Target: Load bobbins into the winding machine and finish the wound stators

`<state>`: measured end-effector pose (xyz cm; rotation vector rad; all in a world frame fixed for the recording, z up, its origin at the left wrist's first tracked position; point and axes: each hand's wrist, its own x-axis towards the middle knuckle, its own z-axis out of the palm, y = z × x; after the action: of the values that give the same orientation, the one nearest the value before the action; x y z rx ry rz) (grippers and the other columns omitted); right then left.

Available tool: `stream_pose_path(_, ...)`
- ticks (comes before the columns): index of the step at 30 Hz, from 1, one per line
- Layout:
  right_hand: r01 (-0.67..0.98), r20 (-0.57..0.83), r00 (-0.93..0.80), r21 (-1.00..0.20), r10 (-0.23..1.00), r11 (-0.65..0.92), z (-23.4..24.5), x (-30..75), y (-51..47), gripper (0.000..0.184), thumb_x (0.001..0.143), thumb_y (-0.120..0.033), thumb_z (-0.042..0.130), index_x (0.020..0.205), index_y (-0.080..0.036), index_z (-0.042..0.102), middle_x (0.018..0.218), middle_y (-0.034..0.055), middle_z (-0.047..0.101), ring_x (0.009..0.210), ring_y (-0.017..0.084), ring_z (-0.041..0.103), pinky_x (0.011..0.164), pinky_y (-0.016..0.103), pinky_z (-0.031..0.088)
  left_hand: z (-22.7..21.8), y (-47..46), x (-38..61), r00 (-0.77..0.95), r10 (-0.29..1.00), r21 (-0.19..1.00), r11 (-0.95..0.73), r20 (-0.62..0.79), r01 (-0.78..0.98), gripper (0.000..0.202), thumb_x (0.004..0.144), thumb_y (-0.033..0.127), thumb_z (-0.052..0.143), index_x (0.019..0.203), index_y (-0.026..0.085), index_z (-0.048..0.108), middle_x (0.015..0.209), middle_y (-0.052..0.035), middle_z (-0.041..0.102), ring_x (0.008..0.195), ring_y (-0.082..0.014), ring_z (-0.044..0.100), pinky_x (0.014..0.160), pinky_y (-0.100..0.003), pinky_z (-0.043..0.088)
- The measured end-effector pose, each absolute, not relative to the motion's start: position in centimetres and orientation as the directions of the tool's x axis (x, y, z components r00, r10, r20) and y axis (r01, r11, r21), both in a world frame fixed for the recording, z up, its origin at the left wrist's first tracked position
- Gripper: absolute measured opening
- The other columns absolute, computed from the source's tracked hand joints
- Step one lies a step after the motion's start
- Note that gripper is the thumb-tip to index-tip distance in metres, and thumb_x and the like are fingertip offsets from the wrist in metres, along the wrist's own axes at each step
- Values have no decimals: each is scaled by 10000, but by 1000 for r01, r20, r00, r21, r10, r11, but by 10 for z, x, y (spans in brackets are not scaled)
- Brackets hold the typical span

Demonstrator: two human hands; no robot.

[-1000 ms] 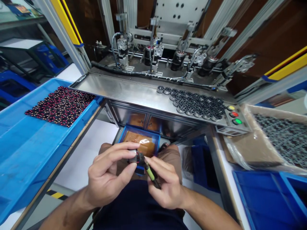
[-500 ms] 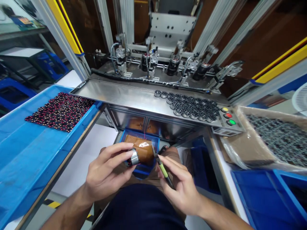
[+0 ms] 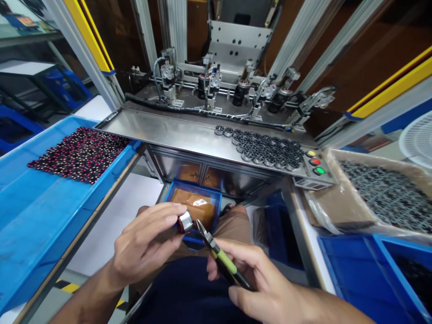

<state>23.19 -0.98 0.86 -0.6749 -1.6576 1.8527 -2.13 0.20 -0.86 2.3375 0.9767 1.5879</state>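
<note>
The small motor (image 3: 185, 222) is pinched in the left hand's (image 3: 145, 245) fingertips above the lap, right of a blue tray (image 3: 40, 211). The right hand (image 3: 266, 288) grips green-handled cutters (image 3: 219, 258), tips just beside the motor. A steel machine shelf (image 3: 168, 130) stands behind and a cardboard box (image 3: 337, 211) at the right.

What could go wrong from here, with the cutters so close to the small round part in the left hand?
1. The tip of the cutters, held in the right hand, points at the small round part, close to the fingertips of the left hand; a slip could nick a finger or scratch the part.
2. Only fingertips pinch the part, in the air near the small blue bin; it might drop and miss the bin.
</note>
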Motion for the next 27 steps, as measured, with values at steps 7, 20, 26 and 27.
stream_pose_path(7, -112, 69, -715, -994, 696, -16, 8, 227, -10, 752, 714, 2, 519, 1421, -243, 445, 1023, 62, 646, 916, 160, 632, 833, 372, 548, -6, -3, -22, 191, 621, 520, -758, 760, 394, 803, 635, -117, 721, 1332, 225, 516, 1153, -106, 712, 1059, -232, 689, 936, -414, 586)
stream_pose_path(20, -71, 22, -697, -997, 717, -38, 12, 217, -10, 704, 686, 2, 522, 1354, -220, 517, 923, 42, 640, 757, 116, 618, 701, 281, 541, -6, -5, -26, 213, 632, 534, -757, 745, 377, 780, 674, -117, 694, 1351, 213, 492, 1160, -124, 705, 1090, -238, 675, 944, -432, 584)
stream_pose_path(26, -37, -11, -697, -998, 717, -51, 13, 216, -10, 662, 698, -18, 536, 1336, -192, 532, 890, 42, 636, 735, 114, 603, 680, 273, 538, -5, -6, -26, 199, 638, 527, -744, 744, 411, 766, 687, -84, 704, 1347, 243, 491, 1143, -109, 722, 1071, -236, 685, 913, -427, 602)
stream_pose_path(27, -30, -17, -696, -998, 718, -53, 13, 216, -10, 652, 696, -20, 535, 1325, -189, 539, 887, 42, 634, 729, 113, 601, 674, 269, 534, -5, -7, -26, 198, 638, 528, -743, 744, 410, 766, 686, -82, 706, 1347, 242, 491, 1143, -110, 723, 1073, -240, 685, 911, -429, 603)
